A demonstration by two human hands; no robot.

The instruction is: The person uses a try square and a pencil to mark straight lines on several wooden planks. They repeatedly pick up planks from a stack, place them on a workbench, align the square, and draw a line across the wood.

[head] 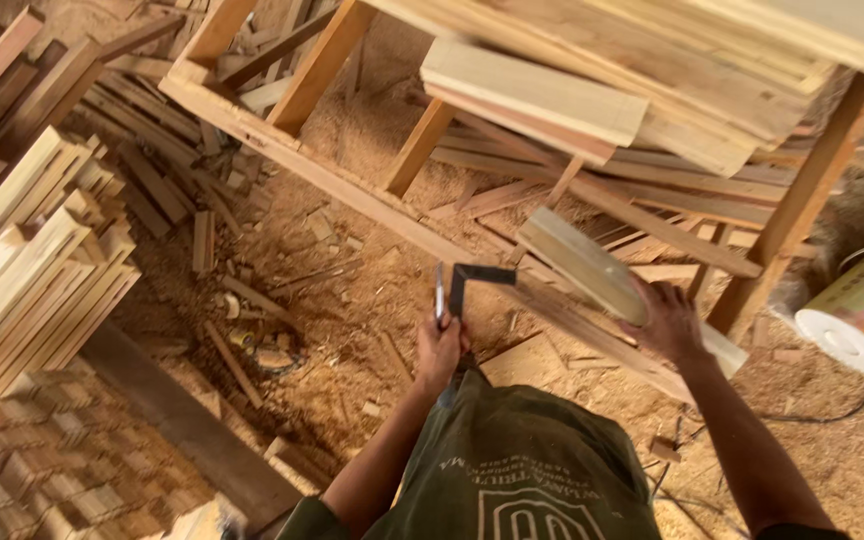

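Sawdust and offcuts cover the workshop floor (352,300) beneath a rough timber frame (372,195). At centre, the person's left hand (439,350) is closed around a metal square (467,285), its blade pointing to twelve o'clock. Well apart at three o'clock, the right hand (670,322) grips a pale wooden plank (602,280), tilted over the frame. Stacked boards (32,250) fill nine o'clock; a white bucket (862,315) with a multicoloured label lies on its side farther right.
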